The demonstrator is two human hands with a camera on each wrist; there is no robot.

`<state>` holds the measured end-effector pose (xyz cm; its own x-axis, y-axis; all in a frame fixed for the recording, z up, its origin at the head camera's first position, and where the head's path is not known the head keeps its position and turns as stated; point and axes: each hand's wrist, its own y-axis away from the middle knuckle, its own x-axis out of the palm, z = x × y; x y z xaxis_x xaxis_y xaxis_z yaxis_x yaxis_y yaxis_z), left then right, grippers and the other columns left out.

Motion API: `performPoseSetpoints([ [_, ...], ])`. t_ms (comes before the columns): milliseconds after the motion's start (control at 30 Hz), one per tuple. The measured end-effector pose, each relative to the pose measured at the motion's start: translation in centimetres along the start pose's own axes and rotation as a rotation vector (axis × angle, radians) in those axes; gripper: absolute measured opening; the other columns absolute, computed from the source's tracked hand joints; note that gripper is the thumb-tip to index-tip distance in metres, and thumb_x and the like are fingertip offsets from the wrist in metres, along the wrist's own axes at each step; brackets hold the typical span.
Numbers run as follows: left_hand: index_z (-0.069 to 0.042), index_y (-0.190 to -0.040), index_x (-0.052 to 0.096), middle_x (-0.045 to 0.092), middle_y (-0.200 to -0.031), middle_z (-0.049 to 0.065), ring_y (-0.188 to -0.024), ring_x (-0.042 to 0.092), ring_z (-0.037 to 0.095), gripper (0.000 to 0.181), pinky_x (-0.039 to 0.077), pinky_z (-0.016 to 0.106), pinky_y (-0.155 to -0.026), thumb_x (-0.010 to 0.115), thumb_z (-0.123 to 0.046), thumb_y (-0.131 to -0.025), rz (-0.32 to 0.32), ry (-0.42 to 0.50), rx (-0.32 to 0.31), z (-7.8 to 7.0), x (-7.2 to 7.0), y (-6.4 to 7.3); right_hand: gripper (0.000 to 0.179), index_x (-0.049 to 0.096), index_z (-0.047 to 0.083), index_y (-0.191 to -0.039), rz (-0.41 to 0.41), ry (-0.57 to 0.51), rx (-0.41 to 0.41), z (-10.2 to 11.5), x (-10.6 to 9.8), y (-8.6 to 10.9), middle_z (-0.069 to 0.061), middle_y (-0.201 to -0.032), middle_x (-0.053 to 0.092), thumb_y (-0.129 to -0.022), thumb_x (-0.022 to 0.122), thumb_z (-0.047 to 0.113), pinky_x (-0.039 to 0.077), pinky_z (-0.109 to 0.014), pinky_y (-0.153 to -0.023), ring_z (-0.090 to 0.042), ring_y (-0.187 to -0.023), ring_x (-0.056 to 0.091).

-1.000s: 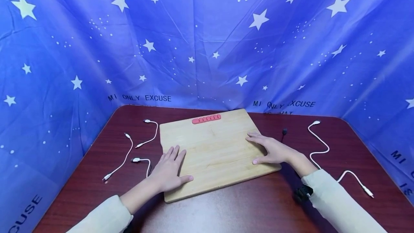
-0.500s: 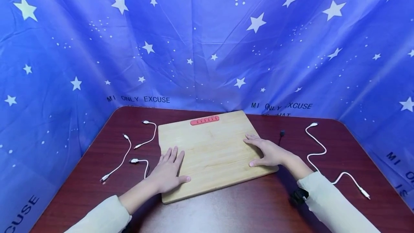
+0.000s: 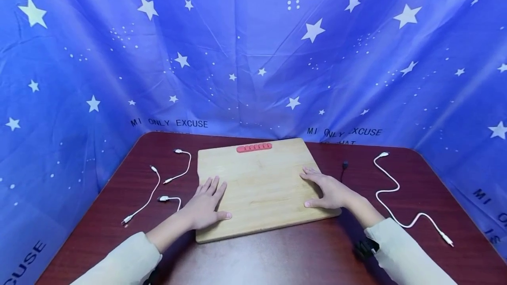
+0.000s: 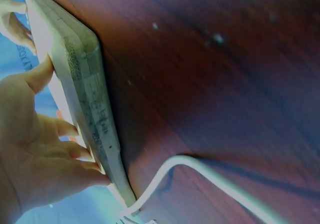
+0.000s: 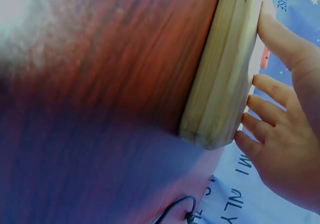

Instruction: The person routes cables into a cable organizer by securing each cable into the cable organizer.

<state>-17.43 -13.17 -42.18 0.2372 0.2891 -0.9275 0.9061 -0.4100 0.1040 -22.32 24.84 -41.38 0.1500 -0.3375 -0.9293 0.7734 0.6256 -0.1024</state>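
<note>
A pale wooden board [image 3: 261,188] lies slightly turned on the dark red table. Near its far edge sits a pinkish-red strip with a row of notches [image 3: 254,147]. My left hand [image 3: 207,206] rests on the board's left side, fingers spread and thumb pointing inward. On the right side my right hand [image 3: 326,190] touches the top with fingers and thumb apart. In the left wrist view the fingertips press the top face above the board's thick edge [image 4: 92,98]. The right wrist view has the fingertips along the top beside the edge [image 5: 220,68].
Several short white cables lie left of the board, among them one cable [image 3: 152,195] near the table's left edge. A longer white cable [image 3: 390,190] curves at the right. A black connector [image 3: 345,165] lies behind my right hand. A starry blue curtain [image 3: 245,47] surrounds the table [image 3: 253,258].
The board has turned slightly, its near left corner shifting a little away from me, with both hands still on it. The cables stay in place.
</note>
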Motion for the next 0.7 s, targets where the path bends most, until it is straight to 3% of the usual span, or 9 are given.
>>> performPoseSetpoints([
  [300, -0.002, -0.147, 0.034, 0.022, -0.157, 0.027, -0.147, 0.016, 0.044, 0.090, 0.018, 0.063, -0.119, 0.070, -0.050, -0.080, 0.015, 0.038, 0.051, 1.6, -0.7, -1.0, 0.078, 0.051, -0.004, -0.134, -0.025, 0.012, 0.106, 1.2, 0.8, 0.9, -0.027, -0.145, 0.044, -0.075, 0.080, 0.038, 0.036, -0.058, -0.111, -0.045, -0.136, 0.039],
  [700, -0.003, -0.142, 0.044, 0.030, -0.154, 0.025, -0.146, 0.023, 0.042, 0.091, 0.023, 0.057, -0.119, 0.078, -0.049, -0.071, -0.001, 0.054, 0.093, 2.8, -1.4, -1.5, 0.079, 0.052, -0.004, -0.134, -0.077, 0.034, 0.155, 2.7, 1.7, 1.5, -0.027, -0.144, 0.046, -0.074, 0.080, 0.040, 0.037, -0.056, -0.110, -0.045, -0.136, 0.040],
])
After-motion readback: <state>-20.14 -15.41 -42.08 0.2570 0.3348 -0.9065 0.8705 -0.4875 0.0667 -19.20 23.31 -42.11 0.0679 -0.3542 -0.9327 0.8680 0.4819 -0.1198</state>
